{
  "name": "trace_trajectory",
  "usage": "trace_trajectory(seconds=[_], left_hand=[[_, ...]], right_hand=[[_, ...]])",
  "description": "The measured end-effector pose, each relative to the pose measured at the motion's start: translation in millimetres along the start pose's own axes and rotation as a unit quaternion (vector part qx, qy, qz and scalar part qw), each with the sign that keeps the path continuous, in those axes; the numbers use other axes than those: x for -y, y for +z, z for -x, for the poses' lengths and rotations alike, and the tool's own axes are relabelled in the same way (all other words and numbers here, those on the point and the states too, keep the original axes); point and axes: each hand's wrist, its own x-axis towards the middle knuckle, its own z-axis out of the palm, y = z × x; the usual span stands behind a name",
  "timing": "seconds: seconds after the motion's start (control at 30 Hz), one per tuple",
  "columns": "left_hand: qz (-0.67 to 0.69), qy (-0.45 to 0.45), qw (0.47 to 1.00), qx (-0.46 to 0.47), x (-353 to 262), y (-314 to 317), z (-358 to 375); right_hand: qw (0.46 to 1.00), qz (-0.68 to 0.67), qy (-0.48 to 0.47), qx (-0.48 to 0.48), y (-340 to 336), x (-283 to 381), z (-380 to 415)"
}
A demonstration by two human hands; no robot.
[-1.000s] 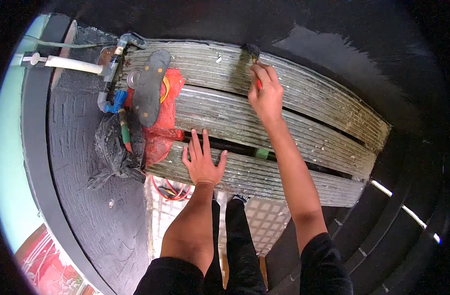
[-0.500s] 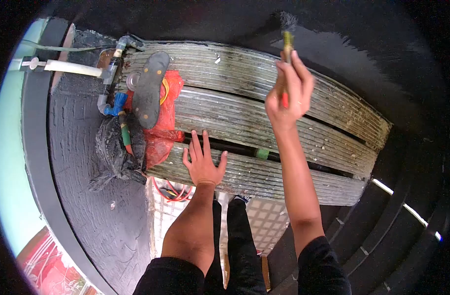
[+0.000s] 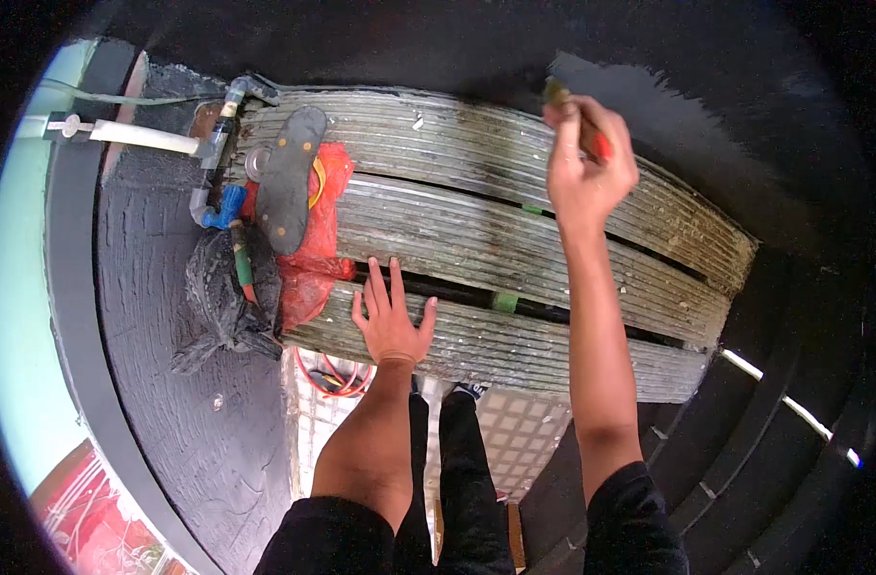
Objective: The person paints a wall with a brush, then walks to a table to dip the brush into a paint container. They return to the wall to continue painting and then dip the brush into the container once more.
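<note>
My right hand (image 3: pixel 591 172) is closed around a paintbrush (image 3: pixel 556 93), its bristles at the dark wall (image 3: pixel 438 48) just above the planks. The red end of the handle shows beside my palm. To the right of the bristles is a paler grey patch on the wall. My left hand (image 3: pixel 392 326) rests flat on the weathered ridged planks (image 3: pixel 495 240), fingers spread, holding nothing. Left of it lies a crumpled red plastic bag (image 3: pixel 308 287), with a dark flip-flop (image 3: pixel 289 182) sole up and a yellow strap beside it.
Grey and white pipes with a blue tap valve (image 3: pixel 231 203) run along the left wall. Beneath the valve hangs a black plastic bag (image 3: pixel 229 297). A red hose (image 3: pixel 332 374) lies on the tiled floor (image 3: pixel 524 431) below. Dark slats (image 3: pixel 744 450) stand at the right.
My right hand has moved right and down with the brush, which is now tilted left. The greyish spot on the wall at the brush tip has darkened. My left hand stays in place.
</note>
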Motion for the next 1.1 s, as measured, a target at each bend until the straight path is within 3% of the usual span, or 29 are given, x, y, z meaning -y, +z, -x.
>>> trace_trajectory(seconds=[0.1,0.17,0.27,0.33,0.43,0.5,0.53,0.6,0.73,0.83,0.87,0.93,0.97,1.03,1.1], left_hand=[[0.003,0.007,1.0,-0.025,0.6,2.0,-0.2],[0.0,0.007,1.0,-0.025,0.3,2.9,-0.1],[-0.001,0.008,1.0,-0.025,1.3,2.2,0.4],[0.002,0.011,1.0,-0.026,-0.8,1.8,0.8],[-0.002,0.006,1.0,-0.015,0.1,0.2,-0.1],[0.008,0.012,1.0,-0.018,-0.3,0.4,0.3],[0.008,0.014,1.0,-0.018,-0.9,0.4,0.2],[0.004,0.007,1.0,-0.015,-1.1,0.0,0.2],[0.0,0.006,1.0,-0.008,-1.5,-1.1,0.9],[-0.007,0.009,1.0,-0.018,0.0,0.6,1.0],[-0.006,0.008,1.0,-0.014,-0.3,-0.1,0.6],[-0.003,0.008,1.0,-0.011,-1.8,0.3,0.2],[-0.005,0.006,1.0,-0.007,-1.6,0.4,0.0],[-0.008,0.005,1.0,-0.002,-0.4,0.1,0.2],[-0.007,0.008,1.0,-0.006,-0.7,0.0,0.0]], right_hand=[[0.997,-0.049,-0.035,-0.053,-5.0,14.7,-3.4],[0.976,0.021,-0.18,-0.122,-8.0,22.3,-4.6],[0.977,0.032,-0.171,-0.125,-7.5,19.1,4.4],[0.976,0.104,-0.178,-0.064,-6.5,-0.9,21.3],[0.984,0.086,-0.144,-0.054,5.4,-19.1,45.9],[0.994,0.096,-0.052,0.002,6.7,-27.5,56.7],[0.994,0.097,-0.052,0.002,7.9,-31.4,59.1],[0.997,0.066,0.032,0.012,10.6,-36.5,59.2],[0.995,0.068,0.044,0.053,5.8,-34.2,37.0],[0.998,-0.028,0.021,-0.046,-0.3,-7.5,8.6],[0.996,0.049,-0.062,-0.044,-10.1,2.6,-0.8],[0.99,-0.066,-0.066,-0.101,-6.6,16.2,-3.8],[0.99,-0.065,-0.066,-0.102,-7.1,19.0,-5.0],[0.977,-0.027,-0.168,-0.132,-7.5,22.1,-4.9],[0.979,0.016,-0.173,-0.11,-7.1,13.2,6.7]])
